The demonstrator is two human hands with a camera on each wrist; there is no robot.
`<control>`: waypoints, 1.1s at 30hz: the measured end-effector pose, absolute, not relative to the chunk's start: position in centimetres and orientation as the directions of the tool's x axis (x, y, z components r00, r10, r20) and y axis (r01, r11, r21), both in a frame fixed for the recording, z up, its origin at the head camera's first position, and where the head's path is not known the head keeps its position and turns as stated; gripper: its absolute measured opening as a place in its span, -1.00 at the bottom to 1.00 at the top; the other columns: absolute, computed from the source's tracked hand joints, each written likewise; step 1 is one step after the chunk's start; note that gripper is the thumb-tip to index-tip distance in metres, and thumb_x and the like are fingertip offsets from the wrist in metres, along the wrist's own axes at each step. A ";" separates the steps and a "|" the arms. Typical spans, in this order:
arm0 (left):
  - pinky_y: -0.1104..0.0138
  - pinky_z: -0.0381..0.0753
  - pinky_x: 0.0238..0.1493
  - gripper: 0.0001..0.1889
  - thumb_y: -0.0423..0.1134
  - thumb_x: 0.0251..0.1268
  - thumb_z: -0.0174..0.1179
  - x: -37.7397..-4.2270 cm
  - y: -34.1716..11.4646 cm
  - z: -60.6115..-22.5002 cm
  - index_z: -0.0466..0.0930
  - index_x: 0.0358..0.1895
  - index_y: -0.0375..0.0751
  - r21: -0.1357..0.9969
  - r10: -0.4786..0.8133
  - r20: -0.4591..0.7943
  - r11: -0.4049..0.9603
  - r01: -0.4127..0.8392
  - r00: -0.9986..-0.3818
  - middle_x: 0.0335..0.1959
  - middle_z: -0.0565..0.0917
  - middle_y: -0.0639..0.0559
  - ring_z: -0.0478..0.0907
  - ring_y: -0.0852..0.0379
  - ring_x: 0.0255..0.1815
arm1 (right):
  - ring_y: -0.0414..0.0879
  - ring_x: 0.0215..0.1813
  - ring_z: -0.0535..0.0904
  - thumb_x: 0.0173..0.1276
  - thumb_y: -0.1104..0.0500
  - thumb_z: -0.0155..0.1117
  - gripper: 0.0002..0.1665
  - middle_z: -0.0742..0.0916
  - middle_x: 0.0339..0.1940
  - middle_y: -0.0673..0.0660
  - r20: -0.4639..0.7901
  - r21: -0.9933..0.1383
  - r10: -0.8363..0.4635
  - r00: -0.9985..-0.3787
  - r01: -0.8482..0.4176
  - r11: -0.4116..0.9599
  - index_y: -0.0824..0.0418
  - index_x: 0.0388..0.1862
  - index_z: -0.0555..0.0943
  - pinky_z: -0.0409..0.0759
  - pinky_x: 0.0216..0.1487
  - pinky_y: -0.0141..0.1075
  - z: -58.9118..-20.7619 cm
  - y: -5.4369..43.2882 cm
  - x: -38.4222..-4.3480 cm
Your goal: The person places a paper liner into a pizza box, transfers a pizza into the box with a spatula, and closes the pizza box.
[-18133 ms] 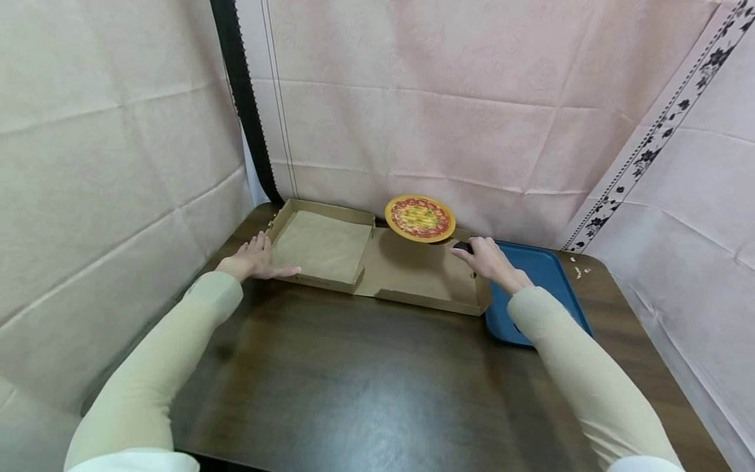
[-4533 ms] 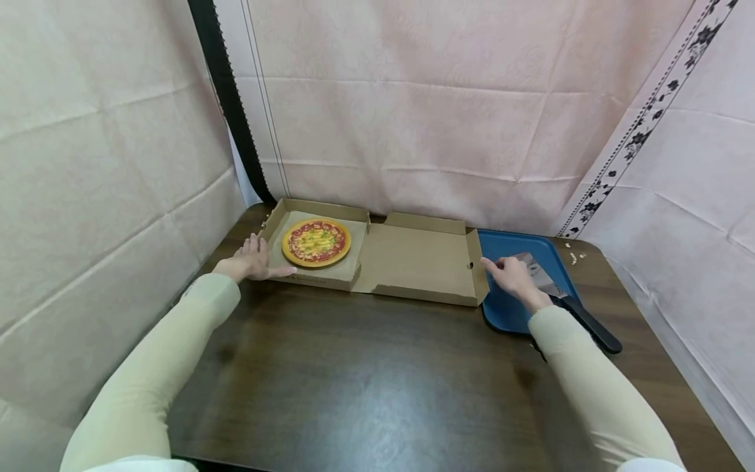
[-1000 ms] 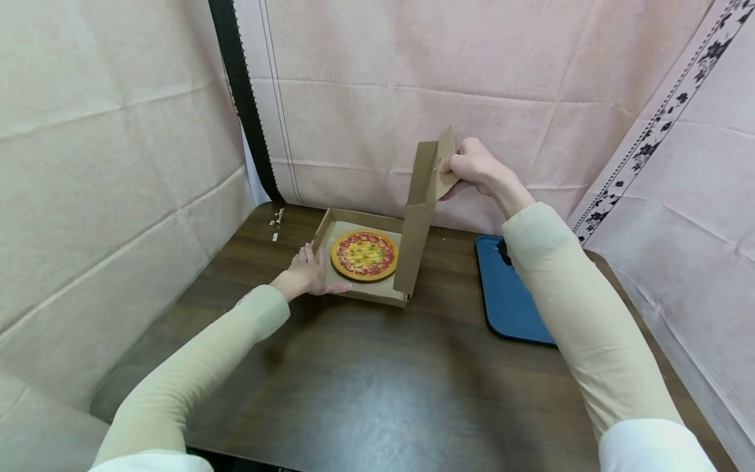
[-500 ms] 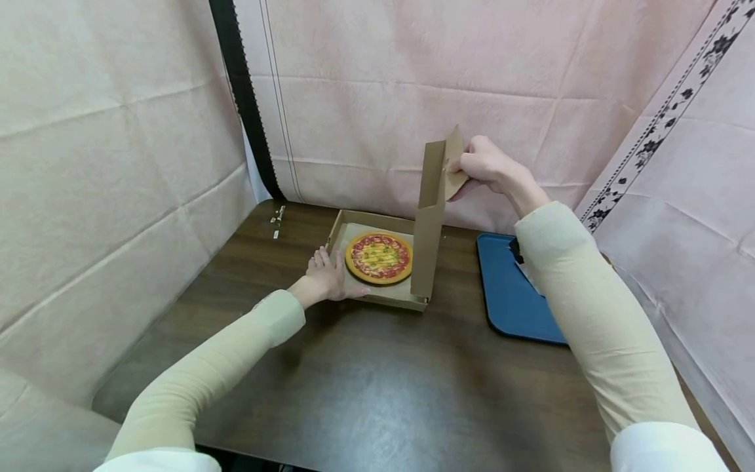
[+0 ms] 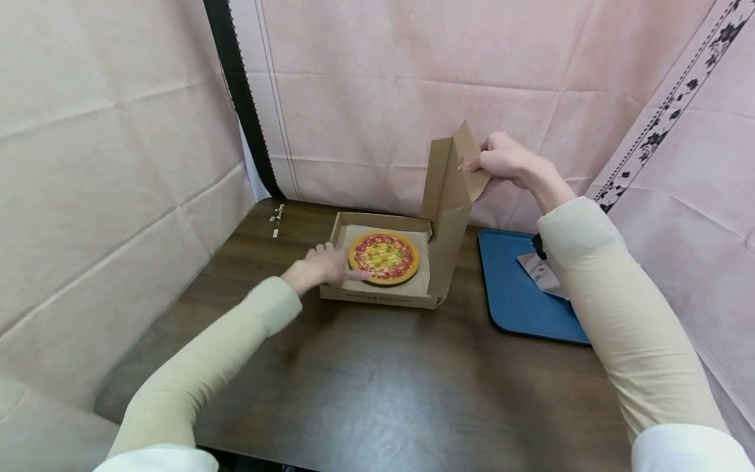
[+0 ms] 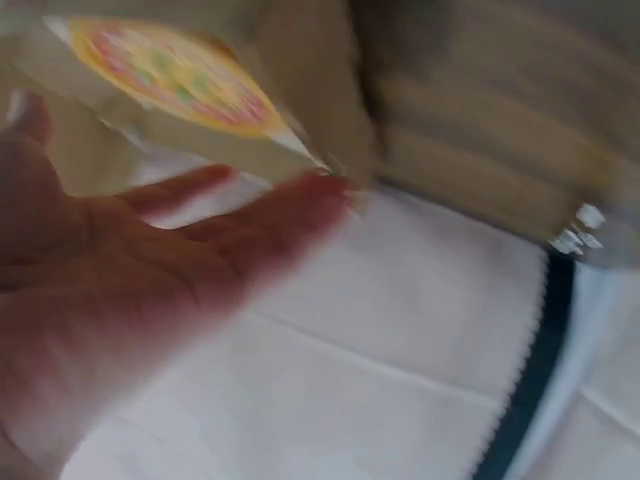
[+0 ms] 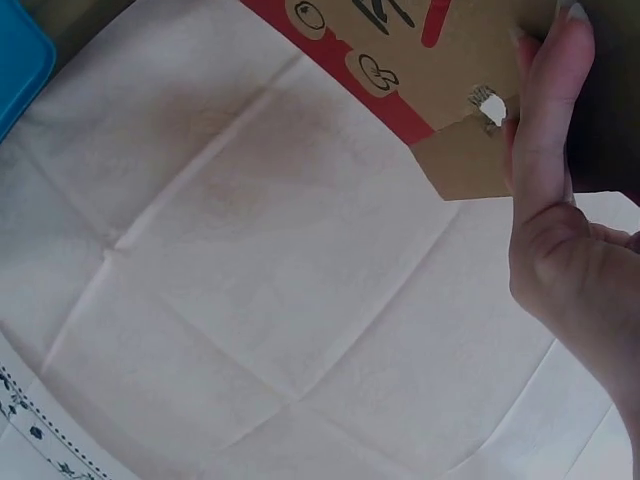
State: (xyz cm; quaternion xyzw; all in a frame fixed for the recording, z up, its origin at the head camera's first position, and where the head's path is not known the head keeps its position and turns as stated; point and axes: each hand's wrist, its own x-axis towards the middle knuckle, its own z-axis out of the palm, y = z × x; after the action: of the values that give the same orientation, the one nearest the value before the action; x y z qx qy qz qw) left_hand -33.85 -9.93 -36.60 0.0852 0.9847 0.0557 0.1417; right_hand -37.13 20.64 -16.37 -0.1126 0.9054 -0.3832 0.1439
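Observation:
A small pizza (image 5: 383, 257) lies on paper inside an open cardboard pizza box (image 5: 380, 299). My right hand (image 5: 510, 160) pinches the end flap of the raised lid (image 5: 451, 226), which stands steeply at the box's right side. In the right wrist view, the fingers (image 7: 555, 110) grip the lid's printed cardboard near a small hole. My left hand (image 5: 327, 264) is over the box's left wall, fingers extended and thumb reaching toward the pizza. The left wrist view is blurred; its fingers (image 6: 270, 225) look spread with nothing between them.
To the right lies a blue tray (image 5: 513, 308) with a metal pizza server (image 5: 544, 275) on it, partly hidden by my right sleeve. Small white scraps (image 5: 276, 223) sit at the table's back left. Cloth walls (image 5: 366, 118) border the table (image 5: 354, 387).
The pizza went from the server into the box; the server now rests on the tray. The box slid right and its lid came up. Just now, my left hand shifted and the lid leaned right.

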 end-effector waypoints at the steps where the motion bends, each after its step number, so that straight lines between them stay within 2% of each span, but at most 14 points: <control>1: -0.19 0.10 0.46 0.14 0.50 0.10 0.05 -34.5 -10.6 -36.2 -0.17 0.56 -0.15 0.154 0.228 -0.281 0.969 0.191 -0.932 0.50 0.08 -0.41 0.08 -0.38 0.49 | -0.18 -0.42 0.71 0.45 0.31 -0.02 -0.53 0.70 -0.42 0.07 -0.177 -0.726 -0.315 -0.933 -0.093 0.682 0.59 0.23 0.31 0.74 -0.32 -0.20 -16.4 20.7 -37.2; 4: -0.21 -0.12 0.50 0.12 0.38 0.16 0.13 -37.0 -12.6 -35.7 -0.26 0.57 -0.15 0.211 0.359 -0.324 0.929 0.303 -0.875 0.58 -0.24 -0.30 -0.23 -0.37 0.56 | -0.18 -0.43 0.71 0.45 0.30 -0.01 -0.54 0.70 -0.44 0.05 -0.184 -0.721 -0.312 -0.932 -0.088 0.687 0.59 0.22 0.32 0.74 -0.32 -0.19 -16.4 21.1 -37.3; 8: -0.24 -0.22 0.50 0.13 0.23 0.17 0.25 -39.8 -14.7 -35.7 -0.34 0.57 -0.14 0.270 0.447 -0.398 0.892 0.364 -0.801 0.58 -0.41 -0.20 -0.43 -0.34 0.57 | -0.18 -0.43 0.71 0.45 0.30 -0.01 -0.55 0.71 -0.46 0.03 -0.191 -0.711 -0.306 -0.933 -0.084 0.699 0.58 0.21 0.33 0.74 -0.32 -0.19 -16.4 21.4 -37.3; 15: -0.29 -0.24 0.48 0.19 0.24 0.05 0.34 -41.7 -16.2 -36.4 -0.32 0.57 -0.01 0.236 0.372 -0.505 0.927 0.290 -0.778 0.60 -0.45 -0.03 -0.50 -0.20 0.59 | -0.17 -0.45 0.72 0.46 0.30 -0.03 -0.56 0.71 -0.49 0.01 -0.193 -0.696 -0.307 -0.932 -0.091 0.712 0.59 0.20 0.34 0.74 -0.29 -0.19 -16.4 21.5 -37.5; 19: -0.32 -0.22 0.46 0.24 0.26 -0.02 0.37 -42.0 -16.4 -36.6 -0.32 0.57 0.00 0.234 0.351 -0.521 0.935 0.265 -0.778 0.59 -0.45 -0.07 -0.53 -0.20 0.59 | -0.17 -0.44 0.73 0.46 0.30 -0.04 -0.56 0.72 -0.49 0.00 -0.198 -0.685 -0.306 -0.931 -0.092 0.723 0.58 0.21 0.34 0.74 -0.29 -0.20 -16.2 21.6 -37.5; 26: -0.20 -0.19 0.52 0.22 0.09 0.07 0.40 -41.7 -16.4 -35.9 -0.39 0.57 -0.06 0.276 0.384 -0.524 0.921 0.275 -0.760 0.59 -0.47 -0.08 -0.55 -0.17 0.59 | -0.20 -0.43 0.72 0.45 0.31 -0.03 -0.55 0.72 -0.49 -0.01 -0.201 -0.691 -0.311 -0.929 -0.091 0.717 0.59 0.21 0.34 0.74 -0.27 -0.19 -15.9 21.8 -37.6; 33: -0.23 -0.21 0.51 0.21 0.11 0.04 0.41 -41.7 -16.4 -36.3 -0.33 0.57 -0.06 0.245 0.376 -0.496 0.925 0.290 -0.783 0.60 -0.39 -0.10 -0.54 -0.15 0.59 | -0.24 -0.43 0.69 0.46 0.28 -0.01 -0.54 0.70 -0.42 0.01 -0.194 -0.658 -0.288 -0.938 -0.093 0.747 0.57 0.21 0.36 0.73 -0.31 -0.26 -15.8 21.9 -37.8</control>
State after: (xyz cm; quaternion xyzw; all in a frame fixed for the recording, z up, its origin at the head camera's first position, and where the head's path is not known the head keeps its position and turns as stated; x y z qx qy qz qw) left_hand -41.74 -16.36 -36.35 0.1770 0.9409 0.0777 0.2779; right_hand -37.81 21.94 -15.82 -0.1032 0.9236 -0.3403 0.1431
